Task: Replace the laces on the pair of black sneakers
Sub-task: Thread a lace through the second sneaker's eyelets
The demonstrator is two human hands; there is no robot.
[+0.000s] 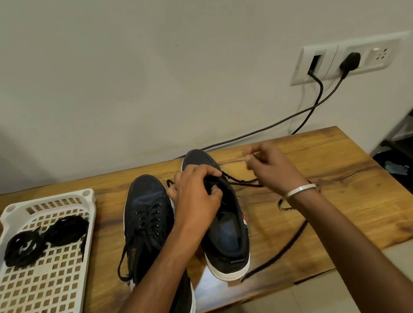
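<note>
Right sneaker (223, 220) being unlaced on worktop (330, 195).
Left hand (196, 197) is gripping its tongue area; right hand (269, 168) is pinching black lace (243, 179); laced sneaker (147, 212) lying beside.

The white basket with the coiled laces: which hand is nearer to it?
Left. The left hand grips the right-side sneaker, with the laced sneaker between it and the white basket. The right hand pinches the lace farther right.

I saw two black sneakers (150, 212) with white soles and black laces (268, 264) on a honey-brown table (342, 188) streaked with dark grain. The white tray (36, 286) had a grid of square holes and held black laces (44, 237).
</note>
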